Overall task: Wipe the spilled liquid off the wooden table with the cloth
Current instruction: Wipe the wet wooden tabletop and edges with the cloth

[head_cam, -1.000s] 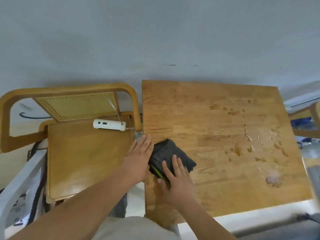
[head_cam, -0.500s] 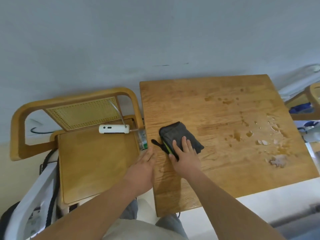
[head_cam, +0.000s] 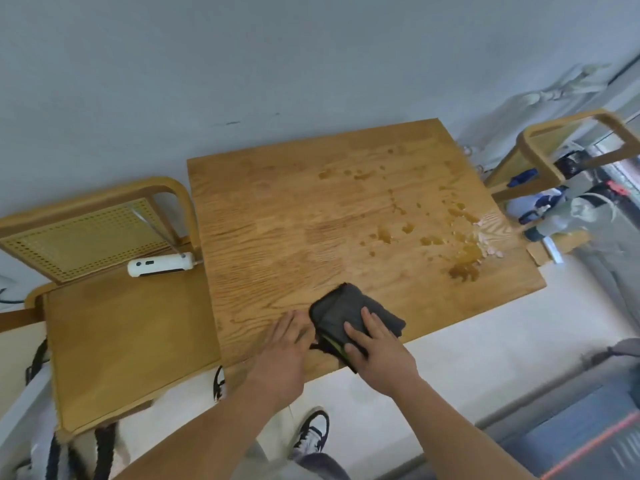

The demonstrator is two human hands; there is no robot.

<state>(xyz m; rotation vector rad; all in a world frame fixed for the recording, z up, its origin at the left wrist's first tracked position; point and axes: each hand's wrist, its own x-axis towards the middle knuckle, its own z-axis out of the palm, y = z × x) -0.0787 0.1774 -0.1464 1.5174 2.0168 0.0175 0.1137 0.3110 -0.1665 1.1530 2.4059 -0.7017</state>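
A folded dark grey cloth (head_cam: 341,311) with a yellow-green edge lies near the front edge of the wooden table (head_cam: 277,230). My right hand (head_cam: 377,348) lies flat on the cloth with straight fingers, pressing it down. My left hand (head_cam: 282,348) rests flat on the table just left of the cloth, its fingertips at the cloth's edge. Brownish spilled liquid (head_cam: 464,265) is scattered in drops and puddles over the right half of the table, well away from the cloth.
A wooden chair (head_cam: 121,327) stands left of the table with a white device (head_cam: 159,266) on its seat. Another chair (head_cam: 568,147) with cluttered items stands at the right. A grey wall runs behind. My shoe (head_cam: 311,431) shows below the table's front edge.
My right hand has slid the cloth to the right along the table's front. My left hand has come onto the table beside the cloth. The view has shifted right.
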